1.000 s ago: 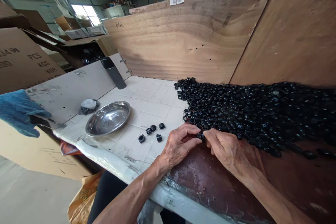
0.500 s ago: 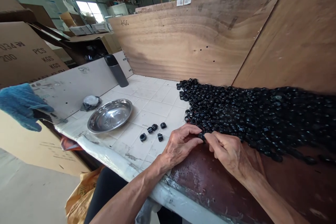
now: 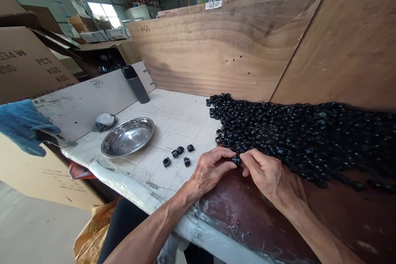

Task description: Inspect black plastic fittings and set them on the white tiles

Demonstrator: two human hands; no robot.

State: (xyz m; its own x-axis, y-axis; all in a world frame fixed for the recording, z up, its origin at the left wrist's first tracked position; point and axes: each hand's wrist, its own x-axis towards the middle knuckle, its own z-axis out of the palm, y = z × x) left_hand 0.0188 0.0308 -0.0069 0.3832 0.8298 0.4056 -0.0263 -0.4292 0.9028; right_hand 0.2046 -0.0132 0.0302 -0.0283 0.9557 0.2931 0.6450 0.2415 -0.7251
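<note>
L hand (image 3: 208, 171): thumb + index pinching a small black ring-shaped plastic part (image 3: 236, 160) from its L side; other L fingers curled under, partly hidden. R hand (image 3: 266, 173): thumb + fingertips bunched at the R side of same part, fingers bent, pressed close together; can't tell exact R contact, tips overlap the part. Part sits betw. both hands, at near edge of the big heap of black plastic parts (image 3: 278, 132), above dark red-brown glossy sheet (image 3: 229, 210).

Heap runs R along base of tall plywood board (image 3: 210, 49). L of the L hand: 5 loose black parts (image 3: 186, 161) on white tile-patterned tabletop (image 3: 179, 128), two of them touching or nearly so, others apart. Further L: shallow round shiny metal dish (image 3: 128, 137), w/ small dark plastic-wrapped bundle, white on top (image 3: 105, 122), just behind-left of it. Dark grey cylindrical bottle w/ black cap (image 3: 137, 86) stands near the back corner, by low whitish side board (image 3: 93, 99). Blue cloth glove (image 3: 23, 126) hangs over that board's near end. Big brown printed cardboard box (image 3: 29, 64) beyond, far L.
</note>
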